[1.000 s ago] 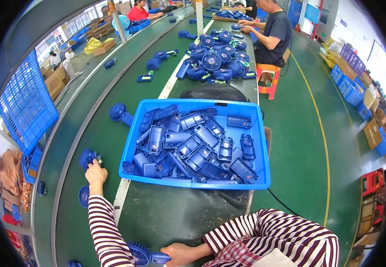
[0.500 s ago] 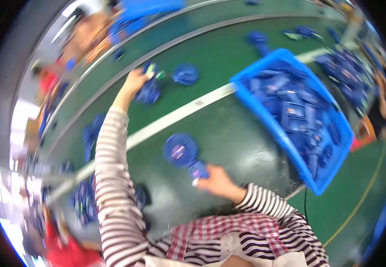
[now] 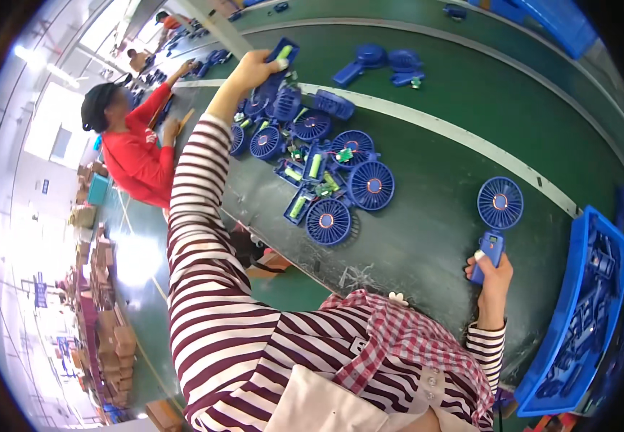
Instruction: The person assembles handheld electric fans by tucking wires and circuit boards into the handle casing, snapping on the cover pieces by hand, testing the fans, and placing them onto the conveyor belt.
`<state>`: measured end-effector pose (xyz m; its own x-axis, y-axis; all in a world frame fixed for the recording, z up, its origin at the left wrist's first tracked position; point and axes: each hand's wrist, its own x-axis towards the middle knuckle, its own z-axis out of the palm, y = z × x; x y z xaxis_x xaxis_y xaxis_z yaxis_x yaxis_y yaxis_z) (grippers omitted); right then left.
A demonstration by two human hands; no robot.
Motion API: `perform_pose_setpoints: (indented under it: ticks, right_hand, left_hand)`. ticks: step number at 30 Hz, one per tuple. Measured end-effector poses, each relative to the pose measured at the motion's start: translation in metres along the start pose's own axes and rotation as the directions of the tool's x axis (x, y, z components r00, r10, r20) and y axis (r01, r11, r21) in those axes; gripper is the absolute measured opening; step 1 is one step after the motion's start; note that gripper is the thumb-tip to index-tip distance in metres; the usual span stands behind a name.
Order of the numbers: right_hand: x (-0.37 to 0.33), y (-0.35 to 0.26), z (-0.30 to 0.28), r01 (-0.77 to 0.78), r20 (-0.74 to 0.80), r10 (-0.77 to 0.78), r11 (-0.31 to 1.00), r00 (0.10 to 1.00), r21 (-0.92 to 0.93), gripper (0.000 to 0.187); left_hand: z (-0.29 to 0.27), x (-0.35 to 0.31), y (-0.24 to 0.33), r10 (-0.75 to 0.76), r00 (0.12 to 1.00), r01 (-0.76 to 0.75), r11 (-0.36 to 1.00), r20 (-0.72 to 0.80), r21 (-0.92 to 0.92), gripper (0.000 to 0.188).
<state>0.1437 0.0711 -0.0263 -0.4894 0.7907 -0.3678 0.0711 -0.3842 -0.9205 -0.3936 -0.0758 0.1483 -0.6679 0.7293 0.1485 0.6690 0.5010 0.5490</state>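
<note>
One blue bin (image 3: 569,309) full of blue fan parts (image 3: 594,302) beside right hand (image 3: 490,272)

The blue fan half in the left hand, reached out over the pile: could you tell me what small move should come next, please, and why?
Probably drawing the left hand back toward the body. It already grips a blue handle shell above the pile of fan parts, while the right hand holds a handheld fan near the body.

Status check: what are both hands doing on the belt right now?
Left hand stretched out, gripping a blue handle half above the pile of fan parts. Right hand closed on the handle of a blue handheld fan. Blue parts bin right beside it.
</note>
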Motion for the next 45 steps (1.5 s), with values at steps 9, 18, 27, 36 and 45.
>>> perform_pose_setpoints:
  ticks: [9, 18, 27, 36, 45]
  right_hand:
    - [0.0, -0.001, -0.001, -0.001, -0.033, 0.001, 1.0, 0.999, 0.009, 0.02]
    - [0.002, -0.005, -0.002, -0.034, -0.055, 0.034, 0.999, 0.998, 0.007, 0.023]
    - [-0.004, -0.006, -0.001, -0.081, -0.032, 0.083, 0.995, 0.996, 0.063, 0.024]
    - [0.001, -0.009, -0.004, -0.119, -0.014, 0.12, 0.99, 0.993, 0.077, 0.023]
    - [0.001, -0.007, 0.002, -0.098, 0.002, 0.098, 0.993, 0.995, 0.07, 0.025]
  left_hand:
    - [-0.021, -0.074, -0.169, -0.349, 0.797, 0.512, 0.822, -0.492, 0.248, 0.043]
    - [0.023, -0.035, -0.131, -0.556, 0.591, 0.784, 0.568, -0.585, 0.251, 0.045]
    - [0.184, 0.096, 0.025, 0.04, 0.999, -0.04, 0.995, -0.004, 0.088, 0.023]
    - [0.333, 0.12, 0.14, 0.211, 0.958, -0.274, 0.876, 0.196, 0.396, 0.054]
    - [0.298, 0.101, 0.148, 0.016, 0.888, -0.041, 0.998, 0.459, 0.044, 0.03]
